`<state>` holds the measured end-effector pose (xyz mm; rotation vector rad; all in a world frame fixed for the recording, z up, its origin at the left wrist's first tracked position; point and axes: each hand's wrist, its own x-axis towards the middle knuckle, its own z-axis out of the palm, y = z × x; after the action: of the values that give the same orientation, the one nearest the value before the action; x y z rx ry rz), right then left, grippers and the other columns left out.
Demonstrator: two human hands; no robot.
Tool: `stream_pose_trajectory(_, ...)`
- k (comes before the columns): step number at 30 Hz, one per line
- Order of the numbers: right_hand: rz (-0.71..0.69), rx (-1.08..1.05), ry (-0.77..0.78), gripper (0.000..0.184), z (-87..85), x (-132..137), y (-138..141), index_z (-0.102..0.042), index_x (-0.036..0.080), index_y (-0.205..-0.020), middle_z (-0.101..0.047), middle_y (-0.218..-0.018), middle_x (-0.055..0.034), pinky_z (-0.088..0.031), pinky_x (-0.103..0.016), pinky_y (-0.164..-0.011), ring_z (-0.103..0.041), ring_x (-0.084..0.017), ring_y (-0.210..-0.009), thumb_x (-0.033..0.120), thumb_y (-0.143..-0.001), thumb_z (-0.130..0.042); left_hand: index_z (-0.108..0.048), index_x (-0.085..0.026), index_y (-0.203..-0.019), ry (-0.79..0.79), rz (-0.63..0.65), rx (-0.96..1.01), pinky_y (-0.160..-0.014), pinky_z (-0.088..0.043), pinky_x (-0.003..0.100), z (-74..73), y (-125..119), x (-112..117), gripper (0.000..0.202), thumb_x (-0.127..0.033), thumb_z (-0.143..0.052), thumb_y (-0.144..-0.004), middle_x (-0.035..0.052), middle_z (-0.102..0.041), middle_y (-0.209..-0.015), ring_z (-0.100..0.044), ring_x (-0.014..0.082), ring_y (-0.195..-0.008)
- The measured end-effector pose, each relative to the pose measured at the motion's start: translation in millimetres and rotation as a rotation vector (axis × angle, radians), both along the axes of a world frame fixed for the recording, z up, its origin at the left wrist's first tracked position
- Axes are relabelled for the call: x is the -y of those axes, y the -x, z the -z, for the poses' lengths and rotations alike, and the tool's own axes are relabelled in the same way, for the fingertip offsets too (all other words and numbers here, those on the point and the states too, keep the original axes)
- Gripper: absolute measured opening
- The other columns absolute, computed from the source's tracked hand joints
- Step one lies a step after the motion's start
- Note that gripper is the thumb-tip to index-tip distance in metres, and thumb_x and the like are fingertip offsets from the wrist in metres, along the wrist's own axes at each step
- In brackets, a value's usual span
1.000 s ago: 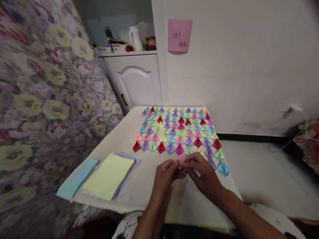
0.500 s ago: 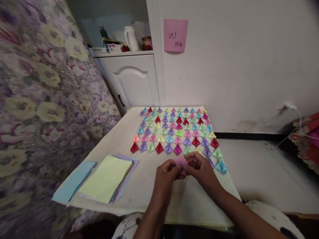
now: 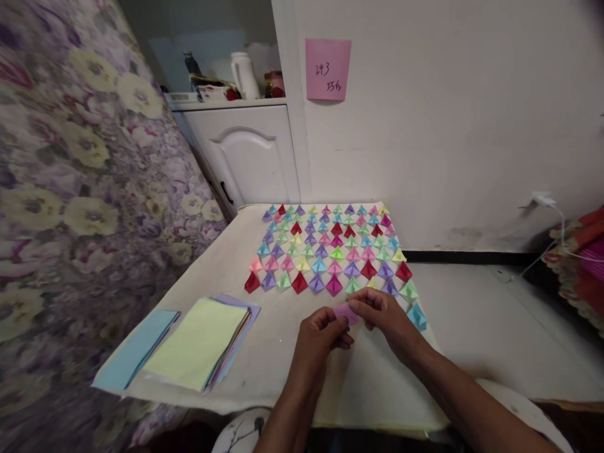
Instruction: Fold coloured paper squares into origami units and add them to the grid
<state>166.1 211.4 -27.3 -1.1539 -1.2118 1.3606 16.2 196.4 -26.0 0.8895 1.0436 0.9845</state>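
Observation:
A small pink piece of folded paper (image 3: 346, 313) is held up over the near part of the table (image 3: 264, 371). My left hand (image 3: 323, 330) pinches its left and lower side between thumb and fingers. At its upper right corner my right hand (image 3: 380, 314) grips with thumb and forefinger. Just beyond my hands lie rows of small folded paper pieces (image 3: 334, 284) in many colours. My right forearm and hand hide part of the nearest row's right end.
Left of my hands lies a stack of coloured paper sheets (image 3: 201, 343), yellow on top, beside a narrower blue stack (image 3: 136, 349). A floral curtain (image 3: 94, 207) hangs along the left. Behind the table stand a white cabinet (image 3: 250, 163) and a wall with a pink note (image 3: 328, 69).
My right hand has shifted its fingers up to the paper's upper right corner, and more of the pink paper shows. The whole view has moved slightly.

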Motion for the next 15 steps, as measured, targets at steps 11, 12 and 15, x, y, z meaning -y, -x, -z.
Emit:
stream_pose_trajectory(11,-0.107,-0.253,0.170,0.017,0.0,-0.4,1.0,-0.057,0.016,-0.067,-0.052,-0.052,0.0053,-0.029,-0.019,-0.042,-0.039,-0.004,-0.041,0.030,-0.070,-0.067,-0.062,-0.012,-0.072,-0.010,0.072,0.067,-0.050,-0.040,0.019,-4.2,-1.5,0.2,0.013,-0.024,-0.067,-0.070,0.0014,-0.061,-0.053,-0.053,0.0096,-0.048)
stream_pose_trajectory(12,-0.120,-0.281,0.194,0.018,-0.5,-0.1,0.5,-0.057,0.016,-0.068,-0.053,-0.054,0.0050,-0.031,-0.019,-0.043,-0.040,-0.005,-0.042,0.030,-0.069,-0.068,-0.062,-0.012,-0.073,-0.013,0.079,0.079,-0.050,-0.039,0.019,-4.3,-1.2,0.3,0.013,-0.024,-0.066,-0.070,0.0014,-0.061,-0.053,-0.053,0.0094,-0.048)
stream_pose_trajectory(15,-0.152,-0.347,0.272,0.021,-0.6,1.0,-0.4,-0.057,0.017,-0.071,-0.053,-0.056,0.0049,-0.035,-0.019,-0.046,-0.043,-0.005,-0.045,0.032,-0.067,-0.070,-0.062,-0.012,-0.075,-0.023,0.089,0.121,-0.049,-0.038,0.019,-3.8,-0.8,1.0,0.014,-0.024,-0.066,-0.071,0.0013,-0.060,-0.052,-0.052,0.0088,-0.048)
